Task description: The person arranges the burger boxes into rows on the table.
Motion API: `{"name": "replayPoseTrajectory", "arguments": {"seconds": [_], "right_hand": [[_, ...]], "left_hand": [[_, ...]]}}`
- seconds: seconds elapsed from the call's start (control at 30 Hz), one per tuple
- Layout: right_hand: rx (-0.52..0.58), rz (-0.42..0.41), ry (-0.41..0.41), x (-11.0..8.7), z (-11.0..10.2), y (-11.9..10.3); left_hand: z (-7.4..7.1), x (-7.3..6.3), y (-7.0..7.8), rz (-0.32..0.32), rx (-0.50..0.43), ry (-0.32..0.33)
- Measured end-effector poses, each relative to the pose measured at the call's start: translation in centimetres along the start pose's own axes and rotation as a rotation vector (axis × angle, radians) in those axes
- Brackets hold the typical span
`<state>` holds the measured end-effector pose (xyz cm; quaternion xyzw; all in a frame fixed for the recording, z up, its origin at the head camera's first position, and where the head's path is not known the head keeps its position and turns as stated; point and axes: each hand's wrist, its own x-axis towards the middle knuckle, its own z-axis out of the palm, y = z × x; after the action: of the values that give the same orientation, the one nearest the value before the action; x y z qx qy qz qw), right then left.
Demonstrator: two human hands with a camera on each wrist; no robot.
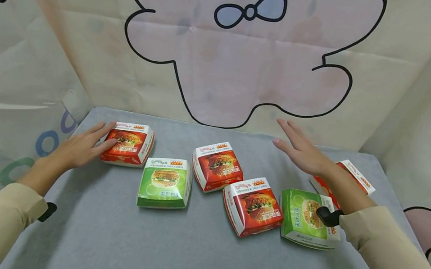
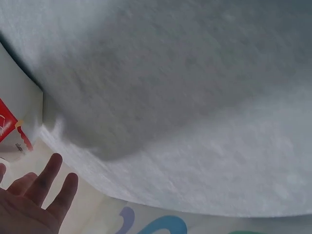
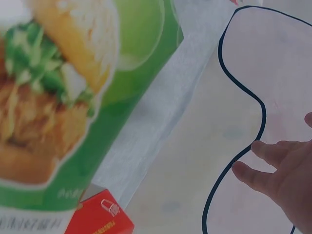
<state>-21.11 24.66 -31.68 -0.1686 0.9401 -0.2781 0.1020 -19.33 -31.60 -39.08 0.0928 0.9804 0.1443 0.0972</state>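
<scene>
In the head view my left hand (image 1: 85,144) is at the left side of a red burger box (image 1: 128,141), its fingers spread and the thumb overlapping the box's front. The left wrist view has the same hand (image 2: 36,197) with fingers extended beside a white and red box corner (image 2: 19,112). My right hand (image 1: 299,150) is held out with straight fingers over the back of the table, holding nothing. Below its wrist lies a green burger box (image 1: 303,214), seen large (image 3: 141,44) in the right wrist view. Another red box (image 1: 357,176) is partly hidden behind the right forearm.
Between the hands lie a green box (image 1: 165,187) and two red boxes, one farther back (image 1: 217,166) and one nearer (image 1: 252,207) that meets the right green box. All rest on a grey cloth-covered table (image 1: 183,257). A printed curtain (image 1: 227,77) rises behind its back edge.
</scene>
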Motion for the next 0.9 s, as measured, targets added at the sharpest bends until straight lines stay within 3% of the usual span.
{"name": "replayPoseTrajectory", "arguments": {"seconds": [0.27, 0.53, 0.9], "right_hand": [[0.028, -0.014, -0.021, 1.0, 0.9, -0.6], [0.037, -0.042, -0.023, 2.2, 2.1, -1.1], [0.09, -0.076, -0.046, 3.8, 3.7, -2.7]], "left_hand": [[0.7, 1.0, 1.1, 0.005, -0.175, 0.017], [0.9, 2.0, 2.1, 0.033, -0.25, 0.041], [1.3, 3.5, 3.1, 0.017, -0.321, 0.051]]}}
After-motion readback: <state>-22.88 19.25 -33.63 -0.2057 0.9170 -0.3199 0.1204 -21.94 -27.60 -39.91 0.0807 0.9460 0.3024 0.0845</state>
